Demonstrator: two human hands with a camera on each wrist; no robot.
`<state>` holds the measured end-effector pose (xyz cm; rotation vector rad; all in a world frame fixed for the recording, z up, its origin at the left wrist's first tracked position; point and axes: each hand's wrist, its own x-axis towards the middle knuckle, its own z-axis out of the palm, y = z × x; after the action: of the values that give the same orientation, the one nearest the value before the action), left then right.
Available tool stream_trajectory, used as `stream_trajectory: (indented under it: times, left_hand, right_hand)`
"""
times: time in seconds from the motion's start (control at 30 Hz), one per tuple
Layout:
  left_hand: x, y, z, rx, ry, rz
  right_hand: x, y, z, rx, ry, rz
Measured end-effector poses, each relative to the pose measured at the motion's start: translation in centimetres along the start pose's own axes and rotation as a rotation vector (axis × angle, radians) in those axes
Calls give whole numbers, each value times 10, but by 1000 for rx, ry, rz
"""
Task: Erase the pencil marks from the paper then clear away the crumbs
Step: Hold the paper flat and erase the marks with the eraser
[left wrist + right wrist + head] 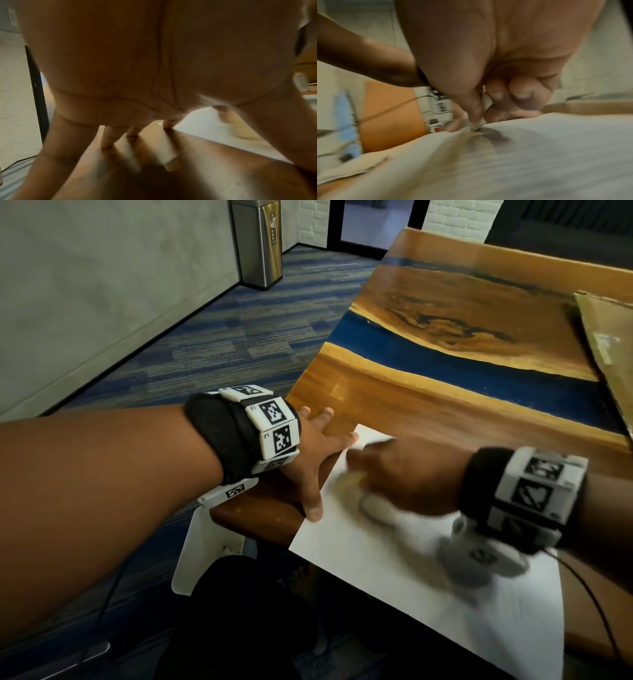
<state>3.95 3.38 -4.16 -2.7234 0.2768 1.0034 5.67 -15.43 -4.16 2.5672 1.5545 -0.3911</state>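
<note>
Eraser (485, 100) only in wrist cam — right hand (488, 81) pinching; left hand (318, 446) spread.

office lounge | striped carpet tiles (219, 344) — steel bin (258, 241) — resin-wood table (445, 313)

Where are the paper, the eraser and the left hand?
paper (359, 546), head view, bare part near its left edge.
eraser (477, 126), right wrist view, tip on the sheet.
left hand (317, 446), head view, back of hand.
</note>
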Motion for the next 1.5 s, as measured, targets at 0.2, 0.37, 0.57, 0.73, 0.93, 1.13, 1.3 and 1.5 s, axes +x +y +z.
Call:
stream_trajectory:
  times: [0.2, 0.37, 0.57, 0.73, 0.93, 1.13, 1.3, 1.5]
  left_hand:
    - [-1, 2, -1, 12, 2, -4]
    - [1, 3, 1, 4, 5, -18]
    - [1, 2, 1, 8, 9, -24]
    - [1, 2, 0, 11, 15, -12]
    - [1, 2, 0, 11, 9, -8]
    - [1, 3, -1, 11, 7, -8]
    - [0, 2, -1, 13, 8, -14]
    - [2, 3, 2, 14, 15, -22]
  right_hand:
    - [7, 18, -4, -94, -53, 69]
    - [-12, -28, 6, 14, -48, -209]
    - [7, 15, -2, -154, -3, 146]
    - [-7, -27, 10, -26, -82, -117]
    - [13, 17, -9, -147, -16, 266]
    - [4, 3, -1, -146, -72, 41]
    - [-1, -2, -4, -128, -31, 53]
    - [3, 5, -2, -63, -71, 161]
